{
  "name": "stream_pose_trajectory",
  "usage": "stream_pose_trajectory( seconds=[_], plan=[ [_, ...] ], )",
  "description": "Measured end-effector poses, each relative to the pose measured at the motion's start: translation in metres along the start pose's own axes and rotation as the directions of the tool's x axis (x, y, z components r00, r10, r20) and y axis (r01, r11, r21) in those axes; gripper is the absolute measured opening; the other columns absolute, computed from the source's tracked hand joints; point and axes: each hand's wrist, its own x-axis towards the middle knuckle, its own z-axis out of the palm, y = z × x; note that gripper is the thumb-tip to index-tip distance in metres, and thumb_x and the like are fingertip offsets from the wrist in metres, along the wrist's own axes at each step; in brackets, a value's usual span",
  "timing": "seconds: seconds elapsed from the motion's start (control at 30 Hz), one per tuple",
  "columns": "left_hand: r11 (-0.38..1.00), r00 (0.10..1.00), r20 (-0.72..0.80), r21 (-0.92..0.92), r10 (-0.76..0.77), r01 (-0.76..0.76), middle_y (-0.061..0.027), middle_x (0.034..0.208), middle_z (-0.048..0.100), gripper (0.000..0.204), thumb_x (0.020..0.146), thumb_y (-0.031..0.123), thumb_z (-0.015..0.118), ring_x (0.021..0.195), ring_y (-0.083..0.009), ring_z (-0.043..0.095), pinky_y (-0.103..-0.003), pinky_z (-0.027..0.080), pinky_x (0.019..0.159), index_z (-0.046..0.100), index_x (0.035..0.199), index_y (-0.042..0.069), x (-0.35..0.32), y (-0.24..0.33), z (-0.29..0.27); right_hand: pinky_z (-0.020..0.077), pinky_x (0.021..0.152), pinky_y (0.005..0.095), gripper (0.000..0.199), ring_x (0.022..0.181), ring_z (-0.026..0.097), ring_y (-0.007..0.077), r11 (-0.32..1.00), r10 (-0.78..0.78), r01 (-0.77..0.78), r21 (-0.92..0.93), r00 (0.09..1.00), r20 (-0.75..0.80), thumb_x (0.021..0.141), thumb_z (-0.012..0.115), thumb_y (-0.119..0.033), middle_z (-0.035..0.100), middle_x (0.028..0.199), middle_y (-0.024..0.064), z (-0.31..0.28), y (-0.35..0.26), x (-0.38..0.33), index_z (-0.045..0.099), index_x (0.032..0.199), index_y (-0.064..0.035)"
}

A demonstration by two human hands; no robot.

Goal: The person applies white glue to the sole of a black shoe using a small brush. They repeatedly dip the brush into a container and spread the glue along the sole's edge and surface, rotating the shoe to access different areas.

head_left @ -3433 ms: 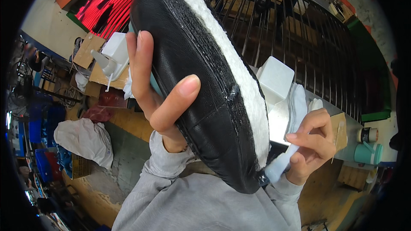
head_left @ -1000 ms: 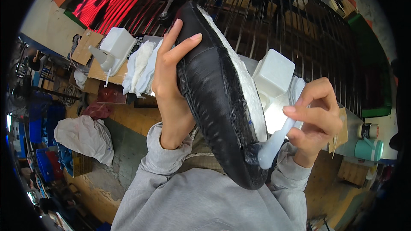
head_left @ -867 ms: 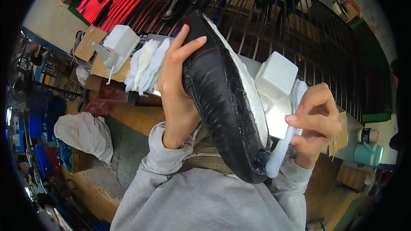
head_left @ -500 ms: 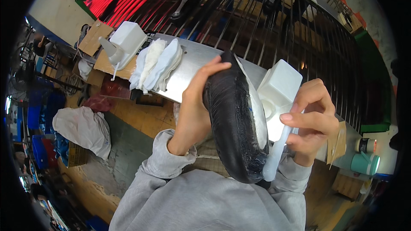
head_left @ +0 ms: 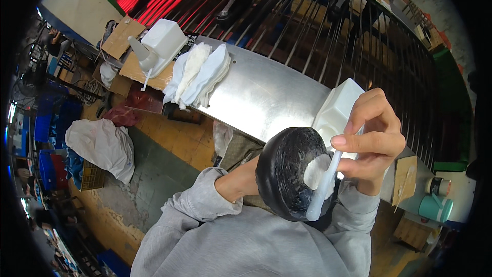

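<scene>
A black shoe upper (head_left: 282, 169) stretched over its form is held up before my chest, its rounded end toward me. A white patch of its underside (head_left: 316, 172) shows on the right. My left hand (head_left: 245, 178) supports it from the left and behind; its fingers are hidden by the shoe. Between the thumb and fingers of my right hand (head_left: 373, 138) is a white tapered stick (head_left: 325, 187), slanting down to the left. Its thick rounded end overlaps the upper's lower edge; I cannot tell whether it touches. Behind my right hand stands a white square plastic container (head_left: 338, 103).
A metal ledge (head_left: 256, 79) carries folded white cloths (head_left: 197, 74) and, on cardboard, a second white container (head_left: 164, 41) with a nozzle. Beyond runs a rack of metal bars (head_left: 307, 36) bearing dark shoes (head_left: 237, 2), with a red glow at left. A teal jug (head_left: 435, 208) stands right.
The shoe has tipped from lengthwise to end-on, its rounded end now facing me. My left hand has gone lower behind it. The right hand still holds the stick in nearly the same place.
</scene>
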Motion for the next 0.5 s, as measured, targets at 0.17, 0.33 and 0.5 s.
stream_pose_trajectory(
  seconds=[0.17,0.33,0.5],
  plan=[
    [0.969,0.97,0.143,0.128,0.195,-0.214,-0.0117,0.135,0.062,0.06,0.086,0.012,0.08,0.121,-0.02,0.062,-0.033,0.052,0.104,0.055,0.14,0.005,0.001,-0.004,0.007,0.0363,0.064,0.0276,0.039,0.074,0.055,0.0125,0.999,0.046,-0.045,-0.013,0.998,0.038,0.057,0.094,-0.031,0.063,0.079,-0.0019,-0.011,-0.002,-0.011,0.084,0.092,-0.0175],
    [0.97,0.978,0.098,0.144,0.183,-0.196,-0.0128,0.138,0.059,0.068,0.082,0.014,0.083,0.127,-0.0238,0.057,-0.038,0.046,0.111,0.052,0.142,0.006,-0.002,0.006,0.015,0.0363,0.064,0.0272,0.038,0.073,0.054,0.0128,0.979,0.185,-0.187,-0.077,0.982,-0.032,0.058,0.094,-0.027,0.063,0.08,-0.0016,-0.009,-0.016,-0.002,0.084,0.092,-0.0157],
    [0.989,0.979,0.166,0.067,0.119,-0.132,-0.015,0.14,0.054,0.074,0.08,0.02,0.084,0.13,-0.0274,0.052,-0.042,0.044,0.111,0.049,0.144,0.006,-0.001,-0.001,0.016,0.0358,0.064,0.0273,0.039,0.074,0.055,0.0129,0.993,0.091,-0.085,-0.076,0.994,0.066,0.054,0.094,-0.027,0.062,0.08,-0.0016,-0.019,-0.015,-0.005,0.084,0.089,-0.0148]
  ],
)
